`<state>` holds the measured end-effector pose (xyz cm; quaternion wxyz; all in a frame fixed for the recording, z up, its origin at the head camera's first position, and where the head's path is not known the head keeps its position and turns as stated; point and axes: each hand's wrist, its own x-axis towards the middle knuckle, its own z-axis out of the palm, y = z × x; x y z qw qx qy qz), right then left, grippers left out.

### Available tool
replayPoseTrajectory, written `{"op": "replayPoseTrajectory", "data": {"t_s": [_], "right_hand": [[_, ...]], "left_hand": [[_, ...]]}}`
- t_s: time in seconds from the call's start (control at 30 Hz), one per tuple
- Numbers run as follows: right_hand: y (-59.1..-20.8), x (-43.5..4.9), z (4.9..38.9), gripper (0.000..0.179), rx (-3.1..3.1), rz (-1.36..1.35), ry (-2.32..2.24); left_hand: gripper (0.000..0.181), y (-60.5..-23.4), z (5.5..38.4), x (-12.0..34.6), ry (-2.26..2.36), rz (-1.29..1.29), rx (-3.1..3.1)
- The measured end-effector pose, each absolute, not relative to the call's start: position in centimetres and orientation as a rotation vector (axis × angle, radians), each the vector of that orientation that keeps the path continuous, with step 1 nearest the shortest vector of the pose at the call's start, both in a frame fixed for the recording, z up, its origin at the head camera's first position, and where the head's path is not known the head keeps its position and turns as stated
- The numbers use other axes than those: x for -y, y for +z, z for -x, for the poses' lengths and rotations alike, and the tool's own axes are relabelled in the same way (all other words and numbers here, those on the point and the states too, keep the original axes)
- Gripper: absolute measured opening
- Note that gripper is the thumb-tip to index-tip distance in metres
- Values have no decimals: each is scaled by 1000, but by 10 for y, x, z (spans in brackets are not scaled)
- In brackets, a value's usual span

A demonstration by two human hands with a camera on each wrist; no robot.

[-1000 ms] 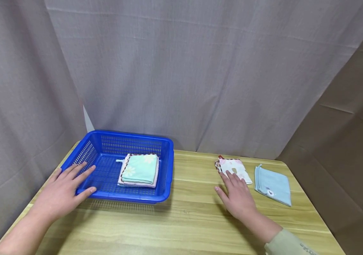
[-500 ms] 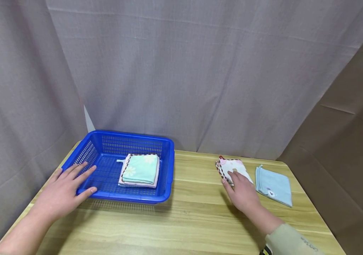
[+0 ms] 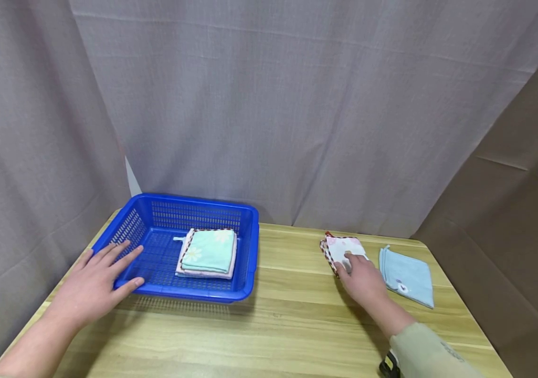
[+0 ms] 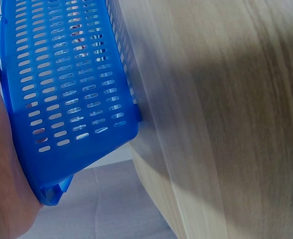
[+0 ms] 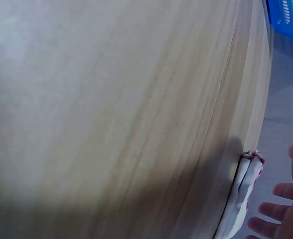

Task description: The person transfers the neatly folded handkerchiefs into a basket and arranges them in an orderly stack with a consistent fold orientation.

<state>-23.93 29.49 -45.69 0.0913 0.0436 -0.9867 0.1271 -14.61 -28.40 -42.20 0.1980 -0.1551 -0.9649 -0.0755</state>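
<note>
My left hand (image 3: 90,290) rests over the near left corner of a blue plastic basket (image 3: 252,247), its fingers spread across the rim. Inside the basket lies a folded mint towel (image 3: 208,251) with white flowers, on top of a pink folded one. Over on the right, my right hand (image 3: 365,279) hovers at the near side of a folded white towel (image 3: 341,244) with pink prints and a checked edge. In the right wrist view, a gap shows between its loosely bent fingers and that towel (image 5: 241,191).
To the right of the white towel lies a folded light blue towel (image 3: 410,275) with a small animal face. All stand on a wooden table (image 3: 269,336). Grey curtain (image 3: 297,115) closes off the back and left, and a brown panel (image 3: 519,210) the right.
My right hand has shifted slightly right and its fingers have gone from stretched out to more bent over the white towel. The left hand and the basket have stayed put.
</note>
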Motion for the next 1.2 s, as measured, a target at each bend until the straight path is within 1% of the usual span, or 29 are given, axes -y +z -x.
{"op": "replayPoseTrajectory", "data": {"t_s": [0.47,1.0,1.2], "right_hand": [[-463,-310,258,57,2971,-15,354],[-457,-323,276,70,3065,135,377],[-459,-325,282,71,3077,199,388]], "left_hand": [[68,-423,147,284,-214,428,2716],[67,-422,146,284,-205,422,2737],[68,-422,146,284,-203,421,2740]]}}
